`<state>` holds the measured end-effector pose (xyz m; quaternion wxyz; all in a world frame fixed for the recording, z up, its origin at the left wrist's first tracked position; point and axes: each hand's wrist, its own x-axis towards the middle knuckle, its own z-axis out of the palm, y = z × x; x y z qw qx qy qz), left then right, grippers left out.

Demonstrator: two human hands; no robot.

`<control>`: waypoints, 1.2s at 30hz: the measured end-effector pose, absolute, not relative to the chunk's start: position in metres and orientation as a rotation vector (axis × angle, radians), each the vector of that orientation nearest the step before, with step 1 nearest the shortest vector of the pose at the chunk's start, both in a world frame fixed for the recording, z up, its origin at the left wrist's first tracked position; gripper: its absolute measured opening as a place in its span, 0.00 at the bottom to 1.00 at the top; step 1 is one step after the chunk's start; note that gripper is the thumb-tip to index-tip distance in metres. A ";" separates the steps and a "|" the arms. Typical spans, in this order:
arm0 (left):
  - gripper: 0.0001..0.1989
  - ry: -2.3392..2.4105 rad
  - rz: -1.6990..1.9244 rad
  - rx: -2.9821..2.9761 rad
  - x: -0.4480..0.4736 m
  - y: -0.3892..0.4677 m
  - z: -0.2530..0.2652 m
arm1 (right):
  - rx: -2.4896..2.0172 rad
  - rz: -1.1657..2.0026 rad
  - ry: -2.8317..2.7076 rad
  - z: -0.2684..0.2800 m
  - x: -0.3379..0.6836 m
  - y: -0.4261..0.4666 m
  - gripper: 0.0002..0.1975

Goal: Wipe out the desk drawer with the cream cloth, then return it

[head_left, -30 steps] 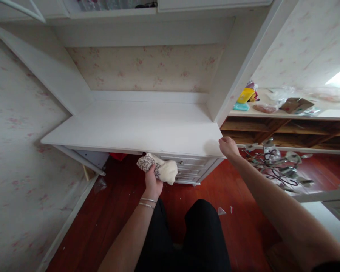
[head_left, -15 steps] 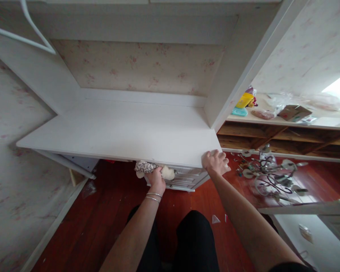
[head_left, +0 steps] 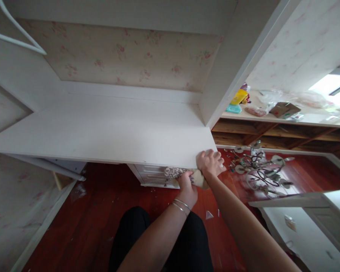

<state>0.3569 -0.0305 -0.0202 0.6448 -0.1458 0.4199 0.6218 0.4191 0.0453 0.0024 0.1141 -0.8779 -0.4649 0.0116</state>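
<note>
My left hand (head_left: 186, 185) grips a cream cloth with a dark pattern (head_left: 177, 173) and presses it against the front edge of the white desk top (head_left: 107, 132), near its right corner. Two thin bangles circle that wrist. My right hand (head_left: 210, 162) rests on the desk's right front corner, fingers curled over the edge, right beside the cloth. Part of the cloth is hidden under the desk top.
A white drawer unit (head_left: 150, 175) stands under the desk on the red wood floor (head_left: 102, 211). A metal chandelier (head_left: 257, 166) lies on the floor at right. A wooden shelf (head_left: 277, 121) behind it holds a box, bags and a yellow item. A white panel (head_left: 314, 223) stands near right.
My left hand carried the cloth up to the desk's front edge and then right along it to the corner. My right hand stayed on the corner. The view moved closer and lower.
</note>
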 end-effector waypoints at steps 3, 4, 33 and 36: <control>0.02 0.825 1.314 -0.367 0.381 -0.024 -0.031 | -2.582 0.018 -1.381 0.000 0.421 0.047 0.26; 0.03 0.798 1.281 -0.383 0.386 -0.022 -0.035 | -2.595 0.025 -1.383 0.000 0.422 0.047 0.26; 0.10 1.070 1.704 -0.416 0.190 -0.046 -0.062 | -2.613 0.059 -1.366 0.000 0.423 0.049 0.26; 0.11 0.972 1.755 -0.331 0.193 -0.056 -0.035 | -2.602 0.067 -1.364 0.000 0.423 0.049 0.26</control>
